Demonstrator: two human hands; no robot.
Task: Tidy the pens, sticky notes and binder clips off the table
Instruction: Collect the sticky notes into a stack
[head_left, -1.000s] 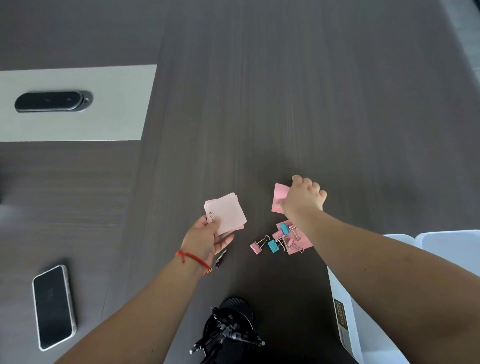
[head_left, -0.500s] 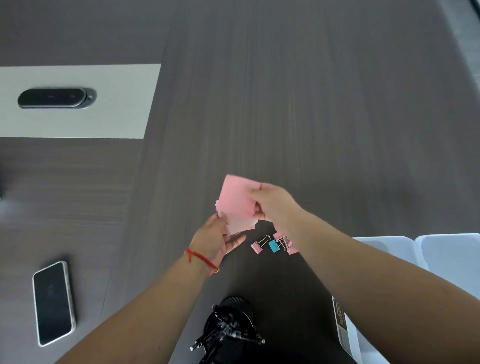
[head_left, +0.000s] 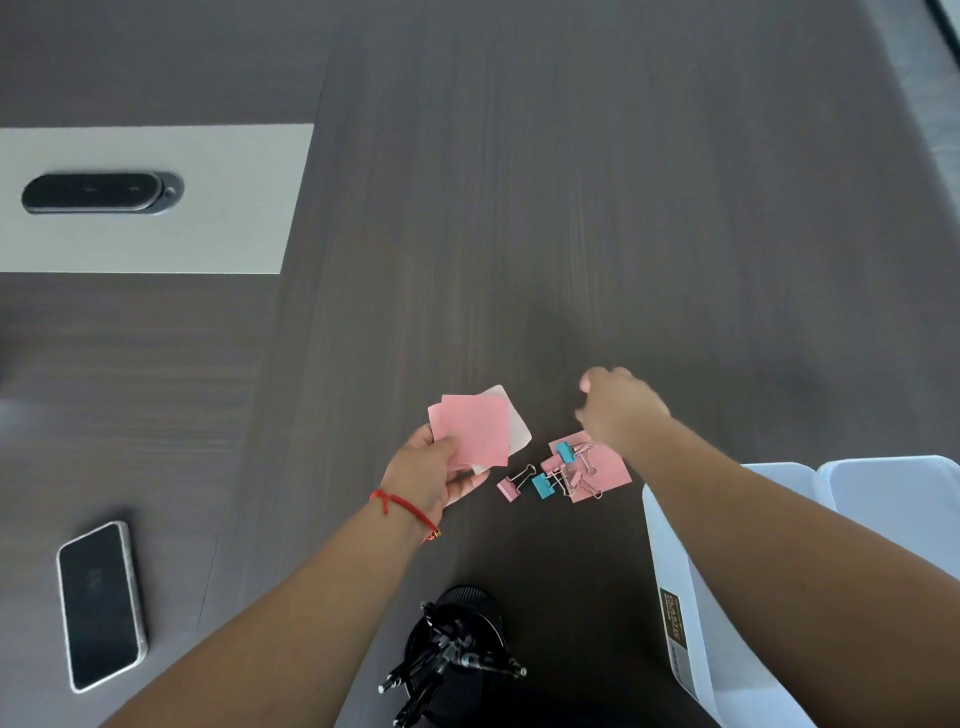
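Note:
My left hand (head_left: 427, 472) grips a small stack of pink sticky notes (head_left: 477, 430) above the dark table, thumb on top. My right hand (head_left: 621, 408) hovers blurred just right of the stack and holds nothing; its fingers look loosely curled. Below it another pink sticky note (head_left: 608, 470) lies on the table with several pink and blue binder clips (head_left: 543, 486) on and beside it. A black mesh cup with several pens (head_left: 454, 657) stands at the near edge.
White plastic bins (head_left: 675, 587) stand at the right under my right forearm. A phone (head_left: 100, 605) lies at the near left. A pale panel with a dark oval device (head_left: 98, 193) is at the far left.
My right hand picked a pink note off the table, laid it on the stack in my left hand, let go and moved back right above the clips.

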